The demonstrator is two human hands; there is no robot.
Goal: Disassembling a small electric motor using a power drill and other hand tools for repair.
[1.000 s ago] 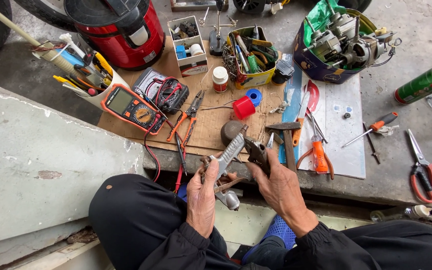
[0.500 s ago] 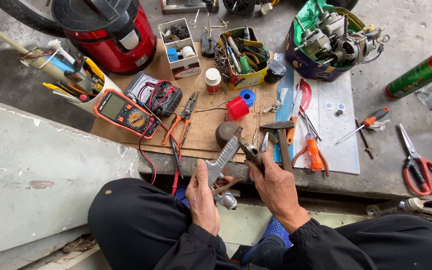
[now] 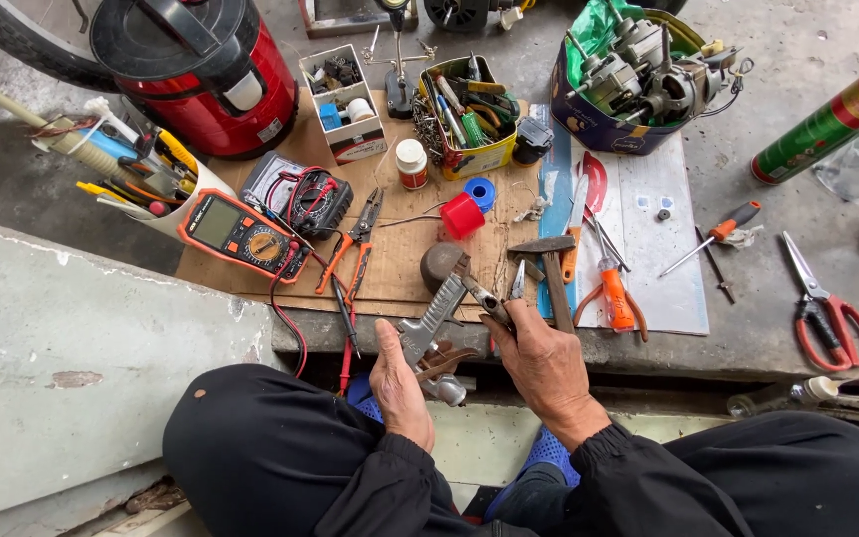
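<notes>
My left hand (image 3: 398,383) grips a grey metal part (image 3: 431,316) with a ridged top and a small cylinder at its lower end, held just in front of the concrete ledge (image 3: 748,343). My right hand (image 3: 547,366) holds pliers (image 3: 489,301) whose jaws touch the upper end of that part. A hammer (image 3: 549,268) lies on the ledge just beyond my right hand. Both hands hover above my knees in dark trousers.
On the cardboard sheet (image 3: 400,268) lie an orange multimeter (image 3: 241,235) with leads, red-handled pliers (image 3: 355,244), a red cap (image 3: 461,215) and a small bottle (image 3: 411,163). Orange pliers (image 3: 613,293), a screwdriver (image 3: 713,237), red scissors (image 3: 827,308), a spray can (image 3: 827,124), tool boxes and a red cooker (image 3: 196,75) surround them.
Both hands stay close together on the metal part; the pliers' jaws have shifted slightly along its top. The camera view has drifted a little.
</notes>
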